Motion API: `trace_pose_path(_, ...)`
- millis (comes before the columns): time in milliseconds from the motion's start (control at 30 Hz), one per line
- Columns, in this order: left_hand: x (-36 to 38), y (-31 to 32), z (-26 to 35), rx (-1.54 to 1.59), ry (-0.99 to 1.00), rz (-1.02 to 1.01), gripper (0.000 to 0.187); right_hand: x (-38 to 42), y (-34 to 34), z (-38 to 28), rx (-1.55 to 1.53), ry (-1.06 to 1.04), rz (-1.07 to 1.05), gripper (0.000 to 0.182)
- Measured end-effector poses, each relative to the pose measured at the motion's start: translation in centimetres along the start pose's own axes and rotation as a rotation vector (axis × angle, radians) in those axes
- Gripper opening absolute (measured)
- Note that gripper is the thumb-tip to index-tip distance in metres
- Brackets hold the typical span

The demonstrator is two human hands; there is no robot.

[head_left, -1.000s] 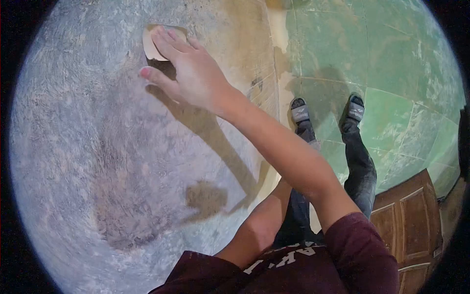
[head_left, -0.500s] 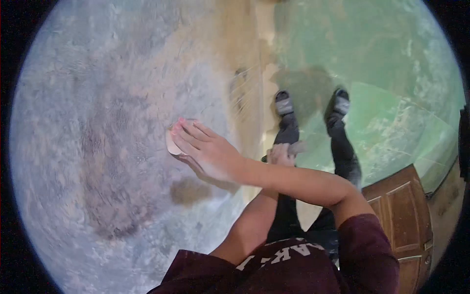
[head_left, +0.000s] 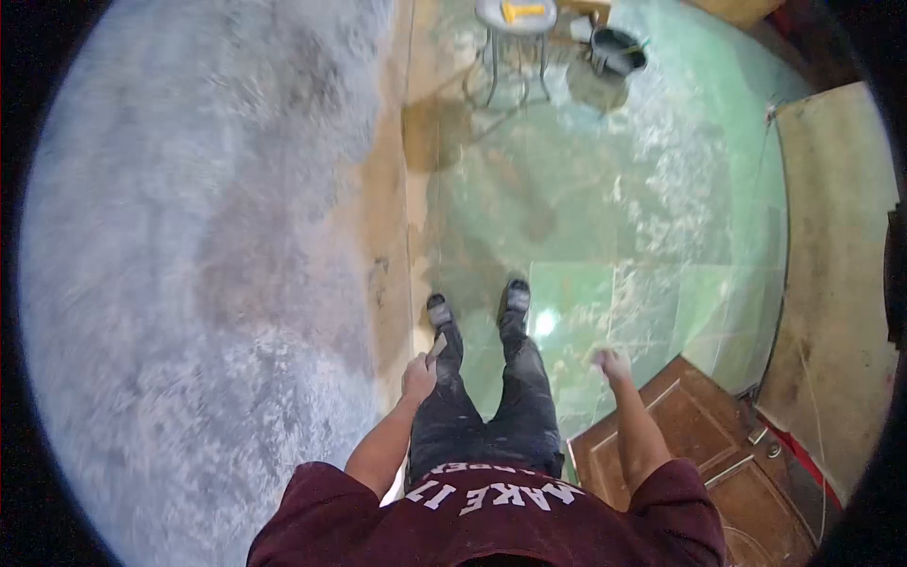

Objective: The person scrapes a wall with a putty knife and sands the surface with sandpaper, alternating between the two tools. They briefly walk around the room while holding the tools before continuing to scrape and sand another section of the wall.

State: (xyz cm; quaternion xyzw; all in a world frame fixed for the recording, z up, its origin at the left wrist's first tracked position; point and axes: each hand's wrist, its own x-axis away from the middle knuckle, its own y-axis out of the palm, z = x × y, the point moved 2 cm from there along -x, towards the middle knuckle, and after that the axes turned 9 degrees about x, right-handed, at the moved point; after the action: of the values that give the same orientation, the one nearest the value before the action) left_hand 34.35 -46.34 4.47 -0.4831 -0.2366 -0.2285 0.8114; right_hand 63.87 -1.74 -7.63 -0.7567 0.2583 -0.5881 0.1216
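My left hand [head_left: 419, 377], held low beside my left leg, is closed around a small, flat, pale piece [head_left: 437, 346]; its kind is too small to make out. The piece sticks up past my fingers, close to the wall's lower edge. On the other side, my right hand [head_left: 610, 364] hangs away from my body over the green floor, fingers loosely bent and apart, with nothing visible in them. The grey, mottled wall [head_left: 274, 236] fills the left of the view, and neither hand is on it.
Ahead stands a stool [head_left: 516, 16] with a yellow object [head_left: 522, 10] on its seat. A dark bucket [head_left: 617, 52] is just right of it. A brown panelled door [head_left: 675, 425] lies at my lower right, near a tan panel [head_left: 836, 255]. Green floor tiles [head_left: 572, 293] show pale smears.
My right hand has come off the wall, where it pressed a pale pad, and swung out to my right. My left hand has moved left. The view now reaches further ahead.
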Motion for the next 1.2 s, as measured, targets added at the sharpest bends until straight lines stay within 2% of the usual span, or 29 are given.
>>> trace_pose_path(67,2.1,-2.2,3.8,0.024,-0.021,-0.194,0.038,-1.7,-6.2,9.1,0.029,0.22,0.007,0.039)
trace_pose_path(100,1.9,-2.1,3.7,0.015,0.018,-0.257,0.041,3.7,-10.3,5.4,0.036,0.213,0.02,0.039)
trace_pose_path(133,0.7,-1.3,2.8,-0.017,0.09,-0.377,0.044,9.5,-12.6,-1.0,0.06,-0.03,-0.018,0.039)
trace_pose_path(167,3.4,-6.3,10.4,-0.131,0.025,-0.477,0.043,17.1,-14.1,-9.3,0.086,-0.273,-0.059,0.039)
trace_pose_path(200,2.5,-7.0,11.8,-0.256,0.175,-0.499,0.04,23.3,-15.8,-16.1,-0.01,-0.375,-0.086,0.038)
trace_pose_path(233,1.6,-7.4,13.4,-0.154,0.311,-0.439,0.036,27.4,-16.9,-21.4,-0.113,-0.48,-0.12,0.038)
trace_pose_path(300,2.0,-10.1,19.7,-0.003,0.427,-0.27,0.03,30.4,-18.3,-26.2,-0.158,-0.678,-0.249,0.038)
trace_pose_path(367,1.6,-10.9,23.4,0.16,0.502,-0.126,0.032,33.3,-19.1,-30.6,-0.132,-0.814,-0.213,0.035)
trace_pose_path(400,2.0,-11.1,24.6,0.171,0.514,-0.108,0.032,33.2,-18.3,-31.7,-0.123,-0.836,-0.206,0.035)
trace_pose_path(467,2.6,-11.6,27.7,0.523,0.326,-0.275,0.036,32.2,-17.0,-34.4,-0.4,-0.892,-0.19,0.033)
trace_pose_path(500,3.4,-11.8,29.2,0.529,0.333,-0.269,0.036,32.6,-16.2,-35.2,-0.396,-0.903,-0.188,0.033)
trace_pose_path(567,5.1,-13.4,33.4,0.959,0.245,-0.495,0.045,33.9,-15.3,-37.4,-0.774,-0.826,-0.33,0.032)
trace_pose_path(600,5.7,-14.5,35.0,0.962,0.257,-0.496,0.045,34.7,-15.3,-38.2,-0.825,-0.808,-0.357,0.035)
trace_pose_path(633,6.3,-15.6,36.6,1.154,0.27,-0.601,0.047,35.3,-15.3,-39.0,-0.823,-0.815,-0.348,0.035)
trace_pose_path(667,6.5,-16.4,38.1,1.348,0.283,-0.711,0.048,35.6,-15.4,-39.9,-0.834,-0.818,-0.428,0.035)
trace_pose_path(700,6.5,-17.3,39.3,1.351,0.294,-0.729,0.048,35.5,-15.7,-40.8,-0.843,-0.819,-0.501,0.035)
trace_pose_path(767,5.5,-18.6,41.1,1.376,0.357,-0.814,0.048,34.7,-16.4,-42.7,-0.816,-0.79,-0.49,0.036)
trace_pose_path(800,4.3,-19.0,41.7,1.356,0.434,-0.848,0.039,34.4,-16.8,-43.9,-0.768,-0.791,-0.499,0.036)
trace_pose_path(833,3.9,-19.9,42.6,1.356,0.44,-0.867,0.039,34.2,-17.1,-45.2,-0.72,-0.788,-0.512,0.036)
trace_pose_path(900,1.6,-23.4,45.4,0.961,0.551,-0.596,0.031,32.3,-17.9,-49.7,-0.706,-0.81,-0.483,0.036)
trace_pose_path(967,-2.2,-23.4,46.6,0.969,0.547,-0.615,0.031,29.9,-18.1,-52.8,-0.431,-0.848,-0.355,0.035)
trace_pose_path(1033,-5.0,-24.4,48.7,0.923,0.635,-0.448,0.045,28.3,-17.7,-56.3,-0.42,-0.83,-0.375,0.036)
trace_pose_path(1067,-6.7,-25.3,49.4,0.873,0.578,-0.433,0.052,27.2,-17.6,-57.9,-0.485,-0.763,-0.412,0.036)
trace_pose_path(1100,-7.8,-26.1,50.0,0.89,0.563,-0.416,0.052,26.3,-17.3,-59.4,-0.551,-0.688,-0.453,0.036)
trace_pose_path(1167,-10.2,-27.8,51.7,0.967,0.415,-0.437,0.051,28.3,-17.3,-63.8,-0.572,-0.706,-0.501,0.037)
trace_pose_path(1200,-11.6,-28.3,52.3,0.988,0.419,-0.412,0.045,28.7,-17.5,-66.2,-0.612,-0.729,-0.529,0.038)
